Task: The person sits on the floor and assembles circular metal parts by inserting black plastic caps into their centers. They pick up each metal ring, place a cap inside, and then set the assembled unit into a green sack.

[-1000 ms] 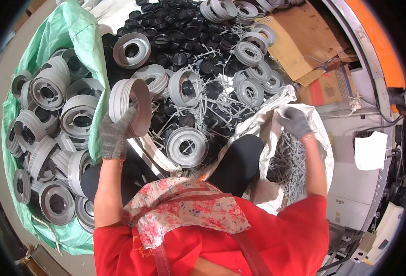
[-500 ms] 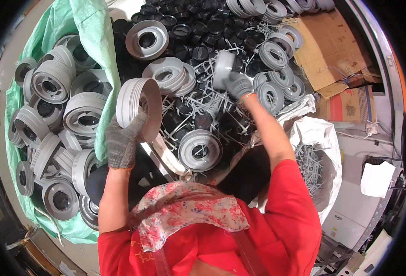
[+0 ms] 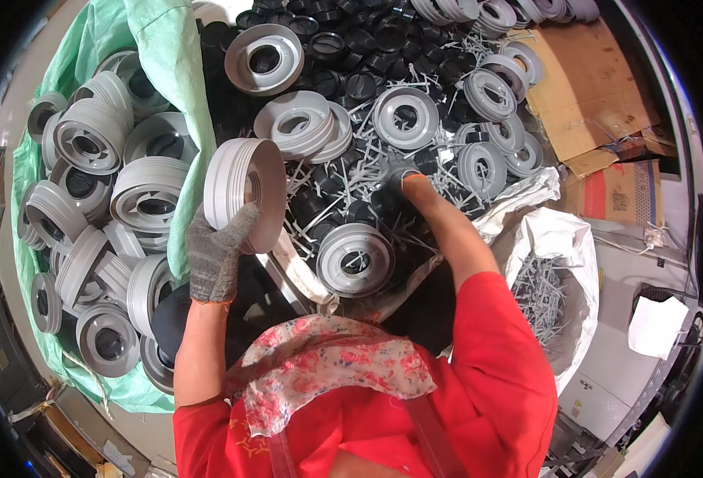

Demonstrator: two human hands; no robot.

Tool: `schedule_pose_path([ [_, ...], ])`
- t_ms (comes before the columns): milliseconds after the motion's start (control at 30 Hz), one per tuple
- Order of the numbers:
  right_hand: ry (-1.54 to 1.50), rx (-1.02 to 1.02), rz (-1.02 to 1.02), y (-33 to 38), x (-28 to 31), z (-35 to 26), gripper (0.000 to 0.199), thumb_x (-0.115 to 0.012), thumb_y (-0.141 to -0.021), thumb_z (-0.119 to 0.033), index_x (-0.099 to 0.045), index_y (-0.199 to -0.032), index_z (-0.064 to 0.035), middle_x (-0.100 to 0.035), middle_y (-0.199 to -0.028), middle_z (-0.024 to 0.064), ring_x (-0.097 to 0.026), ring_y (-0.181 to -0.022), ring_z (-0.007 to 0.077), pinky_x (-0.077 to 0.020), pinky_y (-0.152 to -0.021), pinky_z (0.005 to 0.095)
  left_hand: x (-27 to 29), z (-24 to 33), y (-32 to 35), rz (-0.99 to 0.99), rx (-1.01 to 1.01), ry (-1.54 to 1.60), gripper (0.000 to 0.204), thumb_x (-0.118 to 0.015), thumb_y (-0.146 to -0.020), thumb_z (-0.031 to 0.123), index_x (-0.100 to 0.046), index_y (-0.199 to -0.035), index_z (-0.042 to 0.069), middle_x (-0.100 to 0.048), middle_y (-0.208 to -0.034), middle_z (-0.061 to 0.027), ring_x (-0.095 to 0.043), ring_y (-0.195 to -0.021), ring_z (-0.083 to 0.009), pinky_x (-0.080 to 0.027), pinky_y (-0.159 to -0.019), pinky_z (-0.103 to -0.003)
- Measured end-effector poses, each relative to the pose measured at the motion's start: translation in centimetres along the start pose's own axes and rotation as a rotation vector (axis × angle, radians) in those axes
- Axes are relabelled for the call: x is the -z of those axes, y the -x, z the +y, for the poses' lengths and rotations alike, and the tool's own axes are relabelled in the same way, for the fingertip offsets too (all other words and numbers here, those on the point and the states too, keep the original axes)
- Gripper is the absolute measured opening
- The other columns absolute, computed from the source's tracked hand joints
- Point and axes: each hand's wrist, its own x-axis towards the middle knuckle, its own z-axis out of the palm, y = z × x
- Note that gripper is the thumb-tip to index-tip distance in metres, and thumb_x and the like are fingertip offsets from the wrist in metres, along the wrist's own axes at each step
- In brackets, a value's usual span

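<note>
Now, with one ring (image 3: 387, 118) set down, your right hand (image 3: 399, 169), relieved of it, reaches black caps (image 3: 361, 213), fingers too obscured to judge, while your left hand (image 3: 214, 259) grasps another ring (image 3: 234, 187).

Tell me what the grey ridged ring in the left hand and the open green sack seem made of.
Grey ridged ring: probably moulded plastic, satin finish; even colour, crisp ridges. Open green sack: likely thin plastic, perhaps woven, faintly glossy; soft folds.

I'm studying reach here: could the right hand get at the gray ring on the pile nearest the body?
Probably yes: the right hand is close by, and nothing seems to cover the gray ring. Whether the hand already holds something is unclear.
</note>
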Motion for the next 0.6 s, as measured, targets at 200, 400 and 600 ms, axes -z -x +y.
schedule_pose_path([
  [200, 0.071, 0.366, -0.339, 6.0, 4.0, -2.4, 0.063, -0.058, -0.075, -0.032, -0.040, -0.133, -0.0152, -0.046, -0.130, 0.0203, -0.044, -0.122, 0.0345, -0.0361, -0.099, 0.0458, -0.3, 0.6, 0.5, -0.028, 0.048, -0.022, 0.042, -0.074, -0.073, 0.021, -0.060, -0.106, -0.001, -0.065, -0.090, -0.0080, -0.060, -0.075, -0.0130, -0.050, -0.065, -0.026],
  [400, -0.019, 0.197, -0.342, -1.4, -11.2, 2.1, 0.060, -0.056, -0.078, -0.036, -0.046, -0.130, -0.0074, -0.037, -0.139, 0.0176, -0.036, -0.129, 0.0322, -0.0224, -0.108, 0.0463, -1.0, 1.4, 0.6, -0.075, 0.038, -0.017, 0.043, -0.075, -0.074, 0.020, -0.059, -0.107, -0.002, -0.065, -0.090, -0.0080, -0.061, -0.074, -0.0128, -0.050, -0.063, -0.026],
  [600, 0.018, 0.145, -0.209, 0.3, -5.1, -1.0, 0.046, -0.051, -0.076, -0.049, -0.062, -0.108, -0.0177, -0.061, -0.113, 0.0122, -0.059, -0.104, 0.0292, -0.0422, -0.088, 0.0466, -0.4, 1.1, 0.7, -0.015, 0.048, -0.036, 0.043, -0.075, -0.074, 0.021, -0.059, -0.107, -0.002, -0.065, -0.091, -0.0074, -0.061, -0.076, -0.0128, -0.050, -0.067, -0.026],
])
